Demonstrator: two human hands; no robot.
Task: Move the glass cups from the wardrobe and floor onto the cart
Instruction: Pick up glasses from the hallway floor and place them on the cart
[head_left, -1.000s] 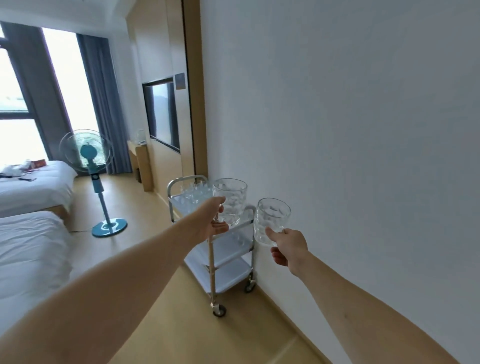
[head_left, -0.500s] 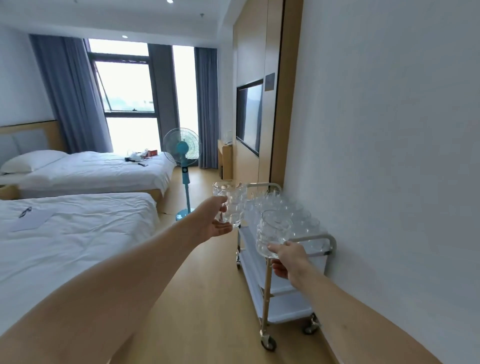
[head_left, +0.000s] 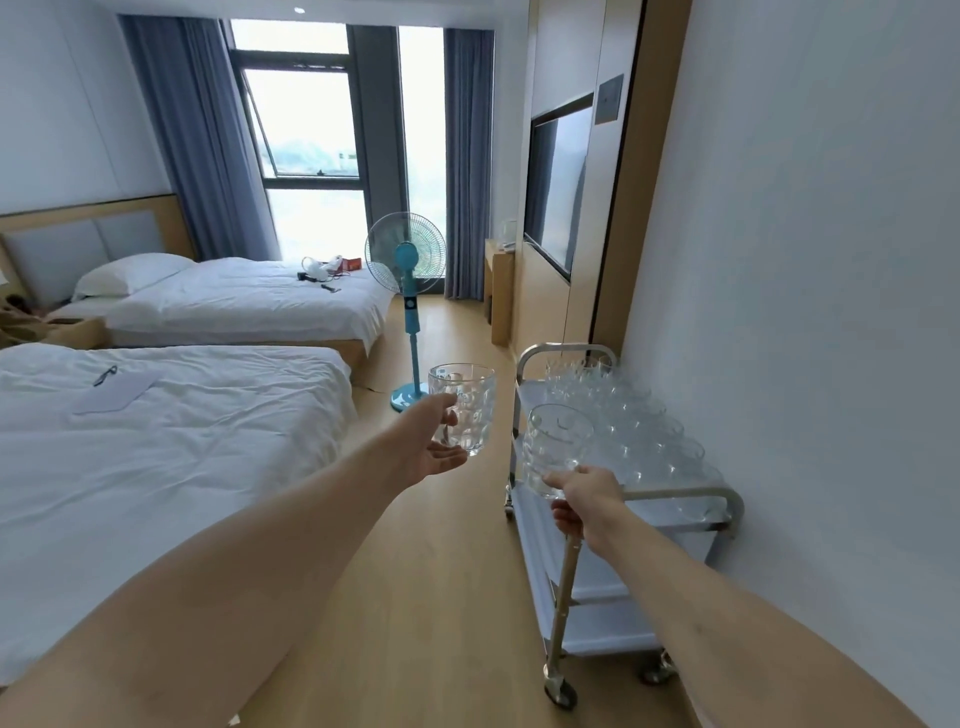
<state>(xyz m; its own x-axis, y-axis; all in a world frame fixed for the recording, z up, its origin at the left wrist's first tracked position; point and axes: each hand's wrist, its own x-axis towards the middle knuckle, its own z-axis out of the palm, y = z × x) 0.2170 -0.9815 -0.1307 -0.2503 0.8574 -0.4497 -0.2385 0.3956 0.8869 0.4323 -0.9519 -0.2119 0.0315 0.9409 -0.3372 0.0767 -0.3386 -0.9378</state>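
Landmark for all positions: the metal cart (head_left: 727, 501), a three-tier wheeled trolley standing against the white wall (head_left: 810, 260).

Left hand (head_left: 434, 444): extended at arm's length, to the left of the cart and clear of it, above the wooden floor (head_left: 415, 597). Fingers are curled round a dimpled glass cup (head_left: 467, 402), held upright; the thumb and palm show below the cup's base. The cup is off the cart, level with its top tier.

Right hand (head_left: 584, 501): positioned at the cart's near left corner, over the handle rail. Fingers pinch the lower part of a second glass cup (head_left: 553, 441), which tilts slightly toward the camera. This cup hangs above the near left edge of the top tier; whether it touches the tier or the rail cannot be told.

Top tier of the cart: crowded with a mass of clear glass cups (head_left: 639, 426) standing in rows from the far handle to the near rail. Exact count cannot be read. The lower tiers show as pale shelves.

Beyond the cart's far end: a wall-mounted television (head_left: 553, 192) and a wooden desk (head_left: 498, 291). Left of the cart, across the floor: a blue pedestal fan (head_left: 408, 260) and two beds with white linen, the nearer bed (head_left: 156, 441) carrying a sheet of paper, the farther bed (head_left: 234, 301) carrying small items near its foot. Grey-blue curtains (head_left: 197, 130) flank the window at the far end.
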